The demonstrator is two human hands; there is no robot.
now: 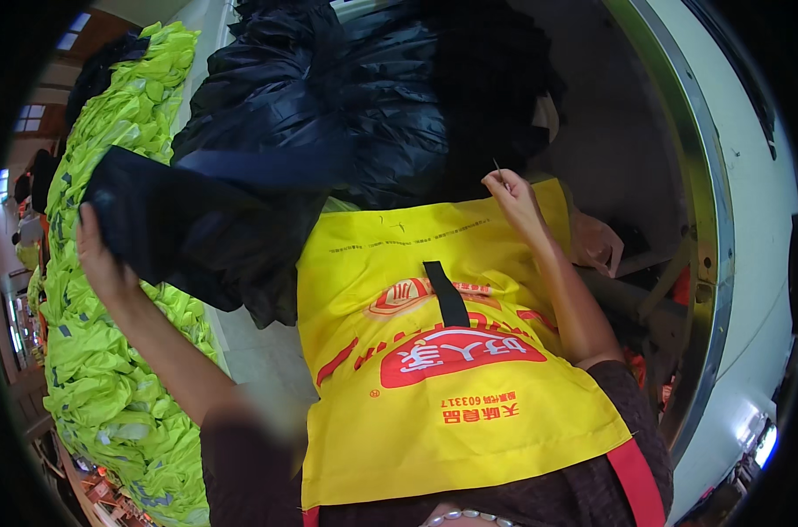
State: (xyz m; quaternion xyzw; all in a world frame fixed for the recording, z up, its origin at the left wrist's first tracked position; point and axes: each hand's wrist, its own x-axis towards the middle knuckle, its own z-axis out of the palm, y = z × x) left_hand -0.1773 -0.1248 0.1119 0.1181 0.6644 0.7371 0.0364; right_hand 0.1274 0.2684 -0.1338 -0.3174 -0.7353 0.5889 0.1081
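Step in hand, apparently: handling black cloth (175, 224). Left hand (105, 263) holding cloth edge, grip closed, fingers part-hidden; cloth hanging left of yellow apron (469, 452), before dark heap (272, 83). Right hand (511, 193) pinching thin pointed tool (496, 164), kind unclear, apart from cloth. Next move seemingly calling for steady hold, careful point. Pale counter (245, 342) running beside lime pile (109, 351); windows (30, 119) showing far left.

Fisheye view, corners black; metal edge (718, 220) at right bowed by distortion. Lighting: moderate, with small bright panes (30, 119) at upper left. Yellow apron (469, 452) evenly lit. Black fabric pile (390, 97): bluish sheen, folds lost in shadow toward right. Glare: white patch, lower right. Blur: raised black cloth (197, 224), upper edge smeared; hazy spot beside left sleeve (250, 465).
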